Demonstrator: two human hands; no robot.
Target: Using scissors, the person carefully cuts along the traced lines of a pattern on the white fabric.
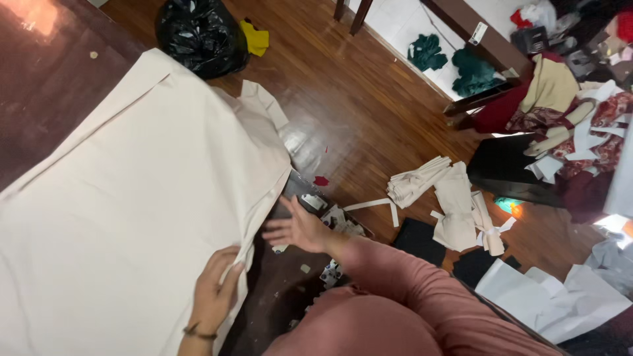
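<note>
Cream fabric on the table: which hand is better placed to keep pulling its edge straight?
Probably the left. The left hand already pinches the edge of the cream fabric, while the right hand is open beside the edge, palm spread above the dark table, gripping nothing.

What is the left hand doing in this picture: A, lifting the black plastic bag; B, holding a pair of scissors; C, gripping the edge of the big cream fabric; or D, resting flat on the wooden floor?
C: the left hand has its fingers curled over the edge of the cream fabric spread on the table, while the right hand hovers open beside it.
</note>
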